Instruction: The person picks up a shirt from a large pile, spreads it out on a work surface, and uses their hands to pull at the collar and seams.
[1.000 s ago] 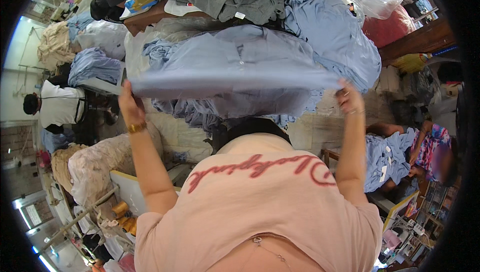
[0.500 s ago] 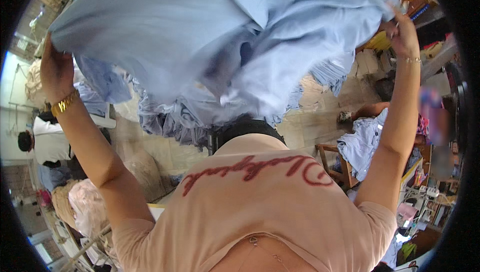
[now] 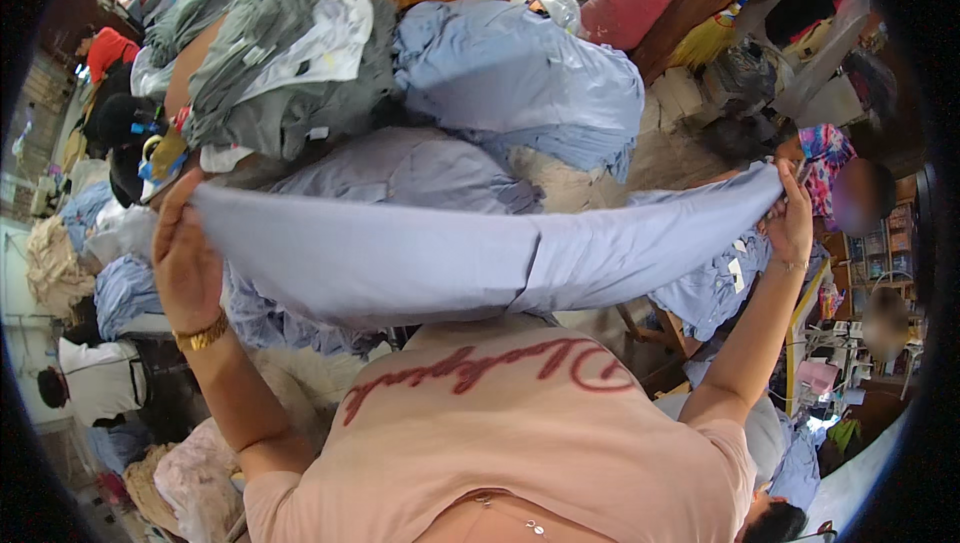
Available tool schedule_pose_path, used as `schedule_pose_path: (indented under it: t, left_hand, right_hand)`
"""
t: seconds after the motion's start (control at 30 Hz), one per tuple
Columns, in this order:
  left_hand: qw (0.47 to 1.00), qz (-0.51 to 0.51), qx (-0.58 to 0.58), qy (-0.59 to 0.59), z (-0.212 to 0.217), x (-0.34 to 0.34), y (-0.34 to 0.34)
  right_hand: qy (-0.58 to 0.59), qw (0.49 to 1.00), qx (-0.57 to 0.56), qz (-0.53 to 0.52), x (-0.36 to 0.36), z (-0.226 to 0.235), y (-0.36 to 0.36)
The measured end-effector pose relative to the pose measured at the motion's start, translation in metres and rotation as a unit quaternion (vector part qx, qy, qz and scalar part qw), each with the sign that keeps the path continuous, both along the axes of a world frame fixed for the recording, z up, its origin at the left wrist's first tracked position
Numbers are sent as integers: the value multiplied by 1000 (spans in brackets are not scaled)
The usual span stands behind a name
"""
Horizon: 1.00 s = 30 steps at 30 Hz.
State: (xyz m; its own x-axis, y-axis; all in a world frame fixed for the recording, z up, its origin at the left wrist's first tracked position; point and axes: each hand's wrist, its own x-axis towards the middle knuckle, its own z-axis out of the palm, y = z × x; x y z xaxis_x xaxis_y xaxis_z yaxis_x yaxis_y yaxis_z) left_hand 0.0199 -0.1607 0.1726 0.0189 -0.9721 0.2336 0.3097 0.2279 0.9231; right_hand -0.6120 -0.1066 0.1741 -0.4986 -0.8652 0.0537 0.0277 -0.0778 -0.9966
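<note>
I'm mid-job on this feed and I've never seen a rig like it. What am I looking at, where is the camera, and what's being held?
There is no machine: these are a person's two bare hands. The only view comes from a wide fisheye camera on that person's head, looking down, so straight edges bend near the rim. Picture left is the person's left. The pink shirt at the bottom is their own.

The left hand and right hand hold opposite ends of a blue cloth, spread in the air between them. Beyond it lie a grey heap and, to its right, a blue heap. The patterned shirt at far right belongs to someone else.
</note>
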Motion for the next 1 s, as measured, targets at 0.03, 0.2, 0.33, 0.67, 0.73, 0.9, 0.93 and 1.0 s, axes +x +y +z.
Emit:
schedule_pose_path:
  t: [0.03,0.2,0.33,0.67,0.73,0.9,0.93,1.0]
  left_hand:
    - [989,-22,-52,-136,-2,-21,-17]
    - [829,91,-92,-544,-34,-84,-135]
    - [749,232,-170,-597,8,-132,-211]
    - [591,312,-350,-657,59,-190,-250]
    - [639,239,-302,-666,8,-212,-255]
    - [705,133,-210,-664,-110,-242,-225]
    - [726,122,-132,-664,-131,-255,-221]
    - [710,88,-82,-693,-183,-256,-218]
  right_hand:
    - [3,999,-5,42,-14,-1,-15]
    - [541,834,92,60,-114,-39,-142]
    - [568,820,23,-63,-159,-15,-250]
    - [589,806,-9,-67,-230,-20,-361]
    - [563,825,-10,-55,-244,-78,-352]
    - [496,861,107,-38,-235,-248,-338]
    - [532,831,153,-47,-230,-287,-333]
    - [503,834,226,21,-222,-360,-321]
